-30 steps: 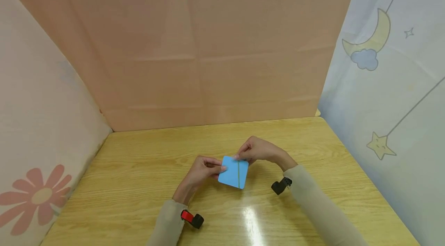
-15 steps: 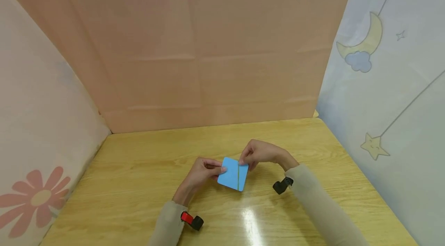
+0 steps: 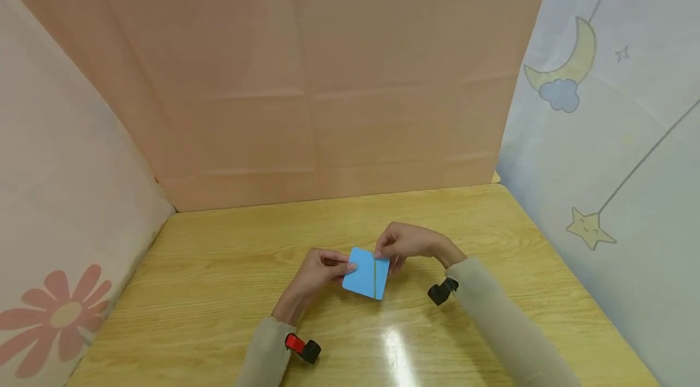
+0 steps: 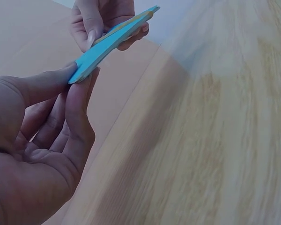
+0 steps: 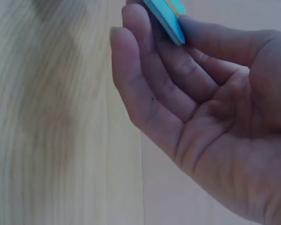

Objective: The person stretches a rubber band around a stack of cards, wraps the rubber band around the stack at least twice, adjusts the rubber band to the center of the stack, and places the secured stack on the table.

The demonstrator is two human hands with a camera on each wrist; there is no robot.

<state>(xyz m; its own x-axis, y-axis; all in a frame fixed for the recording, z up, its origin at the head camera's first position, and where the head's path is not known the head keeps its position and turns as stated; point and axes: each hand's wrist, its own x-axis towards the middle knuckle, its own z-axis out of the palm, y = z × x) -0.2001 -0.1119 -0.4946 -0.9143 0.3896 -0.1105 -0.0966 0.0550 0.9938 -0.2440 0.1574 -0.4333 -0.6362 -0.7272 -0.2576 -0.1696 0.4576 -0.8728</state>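
Note:
A thin stack of blue square cards [image 3: 361, 276] with rounded corners is held up between both hands, tilted, over the middle of the table. A yellow rubber band [image 3: 375, 280] runs round it near its right side. My left hand [image 3: 317, 270] pinches the stack's left edge, thumb on the upper face and fingers beneath. At the upper right corner, my right hand [image 3: 407, 241] pinches the stack with its thumb tip right at the band. In the right wrist view, the fingers of the right hand [image 5: 178, 89] curl behind the stack, and only one corner of it shows.
The wooden table [image 3: 219, 302] reflects a bright light streak near its front. A plain peach-coloured cloth [image 3: 328, 83] stands along the back edge. Printed cloths flank both sides, the left one with a pink flower [image 3: 60, 314], the right with a moon [image 3: 574, 62] and a star.
My right hand's thumb has slid slightly right and down along the top edge at the rubber band. The left hand and the stack stay nearly still. The head view has shifted slightly.

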